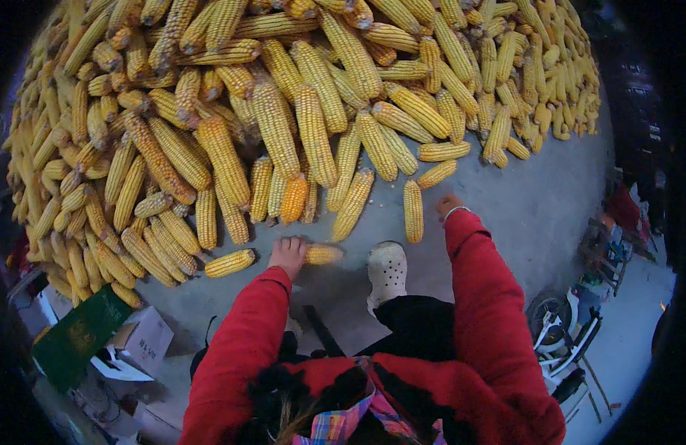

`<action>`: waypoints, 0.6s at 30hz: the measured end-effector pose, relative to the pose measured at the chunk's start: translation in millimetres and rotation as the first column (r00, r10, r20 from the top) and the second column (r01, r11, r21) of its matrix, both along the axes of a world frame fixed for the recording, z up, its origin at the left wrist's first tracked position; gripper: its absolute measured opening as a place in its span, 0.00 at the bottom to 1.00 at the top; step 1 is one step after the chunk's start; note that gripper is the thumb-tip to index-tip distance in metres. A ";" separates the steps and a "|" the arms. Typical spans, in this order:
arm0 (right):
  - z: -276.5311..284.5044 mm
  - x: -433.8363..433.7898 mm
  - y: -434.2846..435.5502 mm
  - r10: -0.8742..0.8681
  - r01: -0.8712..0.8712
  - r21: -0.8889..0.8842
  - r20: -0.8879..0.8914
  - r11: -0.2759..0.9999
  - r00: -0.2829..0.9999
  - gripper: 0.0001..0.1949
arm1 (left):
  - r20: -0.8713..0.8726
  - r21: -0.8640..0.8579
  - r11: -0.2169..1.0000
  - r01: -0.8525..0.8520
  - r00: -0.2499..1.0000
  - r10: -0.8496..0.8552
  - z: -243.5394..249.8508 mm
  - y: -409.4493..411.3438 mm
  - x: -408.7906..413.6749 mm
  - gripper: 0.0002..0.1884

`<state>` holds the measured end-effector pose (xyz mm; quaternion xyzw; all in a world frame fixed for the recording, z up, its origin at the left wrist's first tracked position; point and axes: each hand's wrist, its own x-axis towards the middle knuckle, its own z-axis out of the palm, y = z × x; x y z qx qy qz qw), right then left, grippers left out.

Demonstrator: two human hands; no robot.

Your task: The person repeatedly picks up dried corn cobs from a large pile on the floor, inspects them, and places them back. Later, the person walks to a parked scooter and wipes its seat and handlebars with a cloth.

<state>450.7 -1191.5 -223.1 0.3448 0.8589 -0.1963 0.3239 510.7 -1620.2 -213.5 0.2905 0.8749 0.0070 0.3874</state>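
A large heap of dried yellow corn cobs (270, 122) covers the floor before me. My left hand (289, 255) is closed around one end of a slightly blurred corn cob (324, 254), held low over the concrete at the heap's front edge. To the left of that hand lies a loose cob (230, 263). My right hand (447, 205) hovers near the floor, its fingers curled and partly hidden by the wrist; whether it holds anything is unclear. Close beside it are an upright-pointing cob (413, 211) and a shorter cob (437, 174).
My white clog (387, 272) stands on the concrete floor (515, 222) between my arms. At lower left are a cardboard box (142, 339) and a green board or carton (81, 336). A white bicycle-like vehicle (562, 328) stands at right, with a wooden chair (604, 250) behind it.
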 end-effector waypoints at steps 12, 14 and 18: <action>-50.5 52.3 -35.9 0.295 -0.292 0.050 -0.062 0.955 0.954 0.25 | 0.180 0.442 0.396 -0.805 0.513 0.839 142.9 -96.6 -84.0 0.24; -48.9 48.0 -39.4 0.154 -0.154 -0.073 -0.004 0.985 0.988 0.27 | 0.361 0.491 -0.039 -0.870 0.162 0.918 191.9 -130.1 -117.5 0.21; -82.5 40.9 -32.4 0.017 -0.020 -0.102 -0.024 0.995 1.000 0.30 | 0.516 0.783 -0.467 -0.411 0.009 0.857 244.7 -155.3 -140.0 0.22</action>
